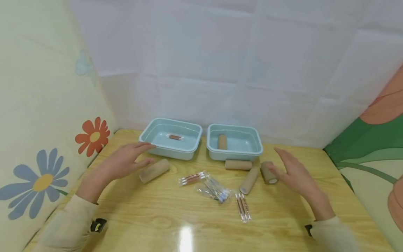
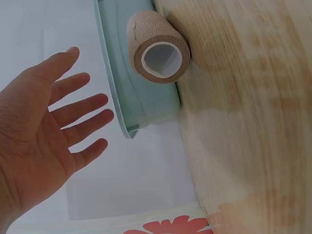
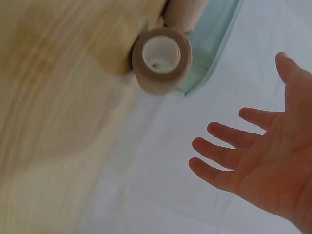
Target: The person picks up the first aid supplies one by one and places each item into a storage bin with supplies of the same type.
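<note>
While our left hand (image 1: 119, 162) hovers near the front left corner of the left basin (image 1: 189, 154), its fingers are extended and slightly apart, and it holds nothing. From the left wrist we see a gap between its fingertips and the left roll (image 1: 154, 171), a tan one lying at a slant on the worktop (image 1: 151, 217). Our right hand (image 1: 294, 171) is spread too, its thumb well away from the fingers, and it is likewise empty; from the right wrist we see it apart from the right roll (image 1: 268, 171).

Between our hands, a crosswise roll (image 1: 238, 165) lies just in front of the right basin (image 1: 234, 154), and a slanting roll (image 1: 249, 180) points one end toward us. Inside the right basin we see an inner roll (image 1: 222, 142); inside the left basin, a small packet (image 1: 175, 137) of brown sticks with white tips. Two similar packets (image 1: 242, 207) lie on the worktop, with a clear bag (image 1: 217, 189) of pale, blue-tipped sticks between them. Behind both basins hangs a white cloth (image 1: 201, 63).
</note>
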